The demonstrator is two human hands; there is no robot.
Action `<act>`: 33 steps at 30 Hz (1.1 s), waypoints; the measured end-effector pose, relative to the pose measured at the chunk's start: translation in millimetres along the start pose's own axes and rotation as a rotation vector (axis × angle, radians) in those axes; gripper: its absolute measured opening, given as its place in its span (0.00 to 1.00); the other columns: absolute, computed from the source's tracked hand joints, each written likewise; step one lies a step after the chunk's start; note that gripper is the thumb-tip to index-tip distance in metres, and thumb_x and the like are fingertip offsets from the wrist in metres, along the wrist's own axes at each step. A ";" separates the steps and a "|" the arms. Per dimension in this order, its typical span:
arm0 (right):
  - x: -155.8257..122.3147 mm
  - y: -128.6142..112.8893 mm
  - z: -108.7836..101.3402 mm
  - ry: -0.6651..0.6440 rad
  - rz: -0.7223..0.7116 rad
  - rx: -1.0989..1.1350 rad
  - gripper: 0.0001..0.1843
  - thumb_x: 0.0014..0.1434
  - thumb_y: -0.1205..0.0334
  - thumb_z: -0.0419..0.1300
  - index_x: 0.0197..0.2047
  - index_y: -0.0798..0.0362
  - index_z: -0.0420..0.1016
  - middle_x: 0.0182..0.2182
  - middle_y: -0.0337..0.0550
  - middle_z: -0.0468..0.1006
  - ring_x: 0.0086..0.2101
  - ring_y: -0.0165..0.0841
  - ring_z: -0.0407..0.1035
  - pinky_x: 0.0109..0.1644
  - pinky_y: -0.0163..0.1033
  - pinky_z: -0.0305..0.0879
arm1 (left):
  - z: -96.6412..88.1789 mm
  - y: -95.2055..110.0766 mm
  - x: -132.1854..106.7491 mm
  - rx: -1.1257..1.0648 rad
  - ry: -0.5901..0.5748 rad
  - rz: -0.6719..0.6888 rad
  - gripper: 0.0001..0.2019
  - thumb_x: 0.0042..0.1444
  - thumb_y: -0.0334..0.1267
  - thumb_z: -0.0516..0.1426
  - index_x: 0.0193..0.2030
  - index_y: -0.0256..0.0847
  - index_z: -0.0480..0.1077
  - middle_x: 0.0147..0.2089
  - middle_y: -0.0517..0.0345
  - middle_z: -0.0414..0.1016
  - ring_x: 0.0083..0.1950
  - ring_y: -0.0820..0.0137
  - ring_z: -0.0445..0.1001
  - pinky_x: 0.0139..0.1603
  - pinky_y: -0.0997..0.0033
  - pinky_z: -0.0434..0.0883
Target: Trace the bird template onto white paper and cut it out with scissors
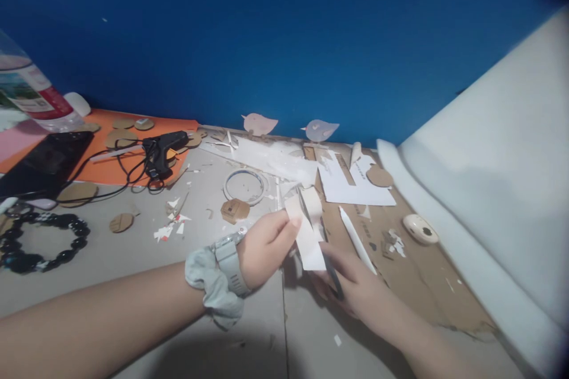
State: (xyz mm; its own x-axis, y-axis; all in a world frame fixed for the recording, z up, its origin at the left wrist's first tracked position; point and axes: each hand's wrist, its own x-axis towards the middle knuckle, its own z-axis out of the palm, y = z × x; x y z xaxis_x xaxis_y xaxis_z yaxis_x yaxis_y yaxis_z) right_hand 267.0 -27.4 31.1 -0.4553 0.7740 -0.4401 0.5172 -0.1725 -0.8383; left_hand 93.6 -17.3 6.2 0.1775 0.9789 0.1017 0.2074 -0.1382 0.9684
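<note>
My left hand [267, 246] pinches a strip of white paper [309, 237] at its upper edge; a grey watch and a scrunchie sit on that wrist. My right hand [355, 287] is closed round dark-handled scissors [331, 269], whose blades reach up into the paper. Both hands hover just above the grey table [133, 260], near a brown cardboard sheet [422, 272].
A black glue gun [164, 151] with its cord lies on an orange sheet [111, 169]. A tape ring [244, 186], cardboard discs, paper scraps, a white pen [355, 237], a bead bracelet [40, 243], a bottle [31, 92], two paper birds and white foam [498, 189] surround the hands.
</note>
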 end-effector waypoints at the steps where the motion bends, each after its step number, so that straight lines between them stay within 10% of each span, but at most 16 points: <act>1: 0.5 0.5 0.6 0.008 -0.010 0.000 0.08 0.61 0.61 0.50 0.32 0.53 0.65 0.21 0.32 0.62 0.21 0.24 0.50 0.23 0.29 0.48 | 0.0 0.3 -0.1 -0.006 0.006 -0.005 0.18 0.63 0.45 0.43 0.29 0.37 0.65 0.27 0.60 0.67 0.31 0.72 0.65 0.34 0.72 0.63; 9: -2.7 -4.9 -4.7 -0.043 0.021 -0.010 0.09 0.59 0.57 0.53 0.32 0.53 0.66 0.23 0.35 0.66 0.24 0.26 0.57 0.25 0.30 0.53 | -4.0 11.5 1.1 -0.062 0.092 0.096 0.16 0.64 0.40 0.43 0.43 0.40 0.71 0.35 0.60 0.74 0.35 0.72 0.69 0.38 0.74 0.65; 33: 0.9 -2.0 -0.6 0.010 -0.016 0.023 0.07 0.59 0.62 0.52 0.30 0.54 0.63 0.22 0.33 0.61 0.24 0.26 0.54 0.27 0.32 0.52 | -1.6 6.5 1.1 -0.084 0.012 0.049 0.17 0.63 0.42 0.43 0.36 0.39 0.70 0.30 0.59 0.71 0.32 0.71 0.67 0.35 0.73 0.65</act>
State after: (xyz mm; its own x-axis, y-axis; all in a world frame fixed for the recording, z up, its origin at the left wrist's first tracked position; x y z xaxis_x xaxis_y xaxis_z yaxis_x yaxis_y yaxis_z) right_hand 265.9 -26.0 32.6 -0.4556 0.7828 -0.4238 0.4933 -0.1742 -0.8522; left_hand 93.6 -17.0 13.0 0.1736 0.9730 0.1518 0.1173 -0.1735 0.9778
